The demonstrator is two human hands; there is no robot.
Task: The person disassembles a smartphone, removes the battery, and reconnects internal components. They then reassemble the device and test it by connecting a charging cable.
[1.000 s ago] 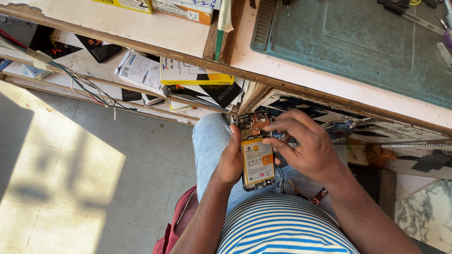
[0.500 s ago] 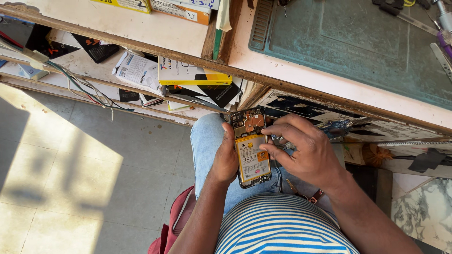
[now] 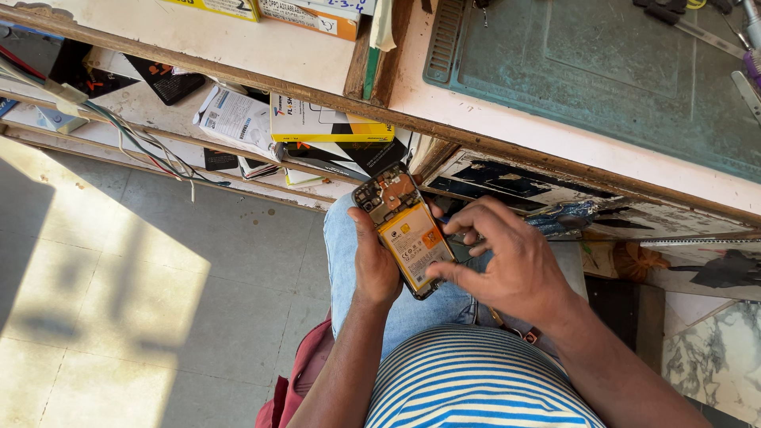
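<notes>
An opened smartphone [image 3: 404, 230] with its back cover off shows an orange-labelled battery and a circuit board at the top. My left hand [image 3: 372, 265] grips it along its left edge, over my lap. The fingers of my right hand [image 3: 507, 265] rest on the phone's right edge and lower battery corner. I cannot tell whether the right fingers pinch a small tool.
A wooden workbench edge [image 3: 555, 150] runs above, carrying a green work mat [image 3: 602, 71] and metal tools [image 3: 745, 47]. A lower shelf holds boxes [image 3: 325, 123], papers [image 3: 234, 119] and loose wires [image 3: 151, 150]. Tiled floor [image 3: 158, 317] lies left; a red stool [image 3: 305, 372] sits under me.
The phone has tilted, its top now leaning left, and sits slightly higher. My right hand slid down from the phone's top toward its lower right edge.
</notes>
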